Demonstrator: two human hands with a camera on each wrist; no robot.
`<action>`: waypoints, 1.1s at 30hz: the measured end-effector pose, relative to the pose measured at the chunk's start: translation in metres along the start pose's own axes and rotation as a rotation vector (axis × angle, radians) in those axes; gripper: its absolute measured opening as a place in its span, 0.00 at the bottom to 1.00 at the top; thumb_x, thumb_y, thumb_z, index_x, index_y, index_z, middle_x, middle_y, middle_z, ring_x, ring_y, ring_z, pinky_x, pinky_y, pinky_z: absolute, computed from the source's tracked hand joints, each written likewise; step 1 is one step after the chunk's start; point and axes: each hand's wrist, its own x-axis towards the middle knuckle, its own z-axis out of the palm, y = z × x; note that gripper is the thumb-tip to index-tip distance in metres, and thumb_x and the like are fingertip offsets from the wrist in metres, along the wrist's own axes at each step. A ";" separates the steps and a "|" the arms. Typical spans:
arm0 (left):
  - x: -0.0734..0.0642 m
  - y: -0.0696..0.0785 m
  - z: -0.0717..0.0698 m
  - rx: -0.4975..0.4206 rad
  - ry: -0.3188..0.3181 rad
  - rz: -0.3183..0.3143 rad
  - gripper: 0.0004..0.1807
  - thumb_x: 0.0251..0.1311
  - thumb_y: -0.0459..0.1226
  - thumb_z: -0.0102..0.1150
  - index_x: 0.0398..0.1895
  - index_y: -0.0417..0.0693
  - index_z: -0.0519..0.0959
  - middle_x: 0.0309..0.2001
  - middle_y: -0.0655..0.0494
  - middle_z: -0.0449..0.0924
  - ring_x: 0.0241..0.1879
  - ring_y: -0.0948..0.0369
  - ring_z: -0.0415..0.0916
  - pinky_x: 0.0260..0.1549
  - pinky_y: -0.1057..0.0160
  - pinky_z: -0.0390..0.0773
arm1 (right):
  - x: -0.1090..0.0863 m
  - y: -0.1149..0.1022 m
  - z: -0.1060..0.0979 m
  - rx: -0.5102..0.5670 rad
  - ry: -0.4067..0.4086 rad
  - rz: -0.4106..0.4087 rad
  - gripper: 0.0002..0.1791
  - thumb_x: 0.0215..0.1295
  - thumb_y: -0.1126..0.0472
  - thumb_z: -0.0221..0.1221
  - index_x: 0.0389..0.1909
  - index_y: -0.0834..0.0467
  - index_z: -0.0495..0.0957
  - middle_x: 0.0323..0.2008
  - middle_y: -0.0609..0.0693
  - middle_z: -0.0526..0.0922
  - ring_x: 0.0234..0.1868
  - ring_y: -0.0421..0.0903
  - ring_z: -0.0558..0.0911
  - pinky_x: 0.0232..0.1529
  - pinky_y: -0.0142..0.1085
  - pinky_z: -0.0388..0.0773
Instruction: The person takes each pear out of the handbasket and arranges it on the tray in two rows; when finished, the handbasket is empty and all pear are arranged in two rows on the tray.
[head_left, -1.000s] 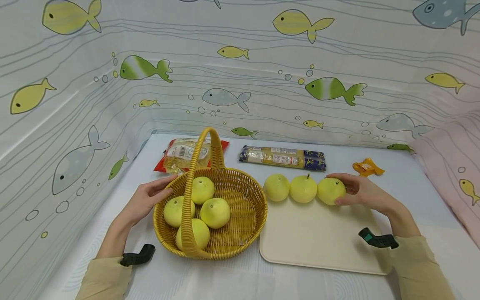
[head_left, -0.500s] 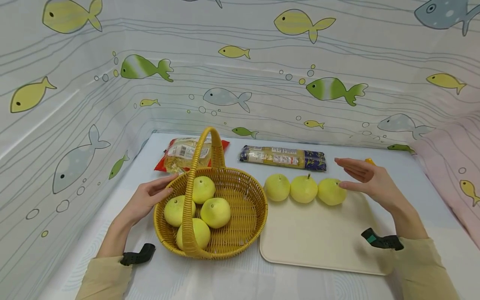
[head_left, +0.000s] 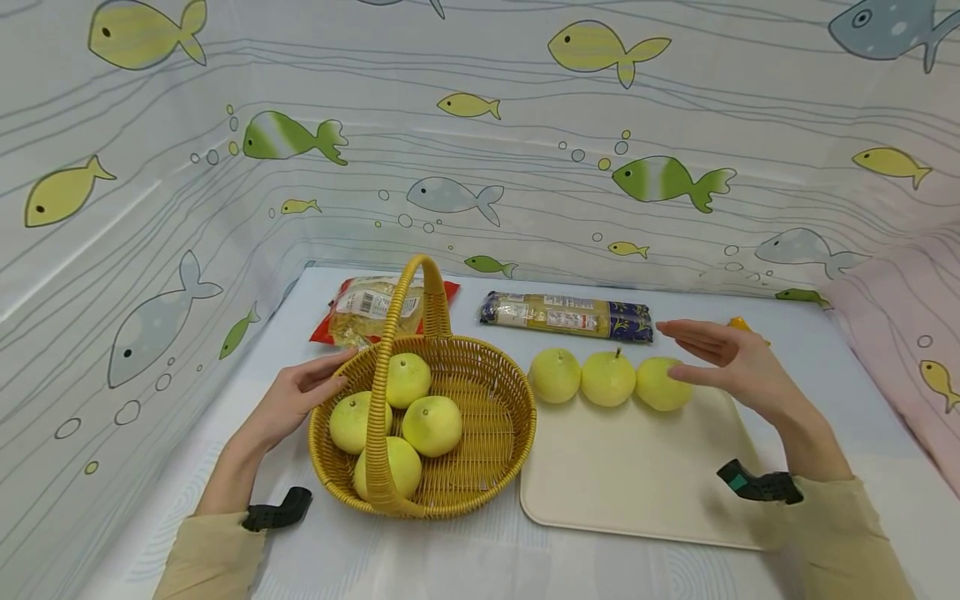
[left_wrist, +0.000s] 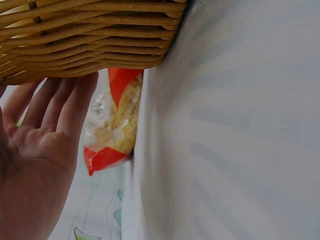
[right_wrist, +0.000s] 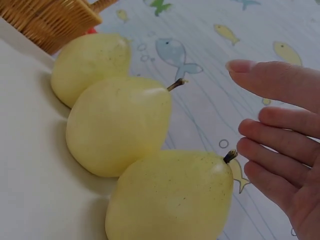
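My left hand (head_left: 288, 404) rests against the left side of a yellow wicker basket (head_left: 487, 492), its straight fingers touching the weave in the left wrist view. Inside the basket, several pale yellow pears (head_left: 432, 426) sit toward the left, under the tall handle (head_left: 384, 392). On a cream tray (head_left: 637, 483), three more pears stand in a row along the far edge: a left one (head_left: 555, 376), a middle one (head_left: 608, 378) and a right one (head_left: 663, 385). My right hand (head_left: 738, 367) hovers above and beside the right pear, fingers extended and apart from it in the right wrist view, holding nothing.
Behind the basket lies a red and clear bag of dry food (head_left: 371, 308). A long clear package with dark blue ends (head_left: 566, 317) lies behind the pears. A small orange packet (head_left: 741, 323) is partly hidden by my right hand. Fish-printed cloth (head_left: 465, 225) walls the back and sides.
My right hand has let go of the right pear and lifted away up and to the right, then shifted slightly back left. The left hand and basket stay put.
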 end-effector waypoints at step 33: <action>0.000 0.001 0.001 0.004 0.004 -0.018 0.27 0.74 0.44 0.54 0.73 0.51 0.68 0.72 0.44 0.67 0.57 0.78 0.71 0.52 0.76 0.74 | -0.003 -0.050 0.047 0.069 0.023 -0.198 0.34 0.57 0.69 0.71 0.66 0.56 0.74 0.63 0.55 0.78 0.63 0.33 0.77 0.59 0.24 0.72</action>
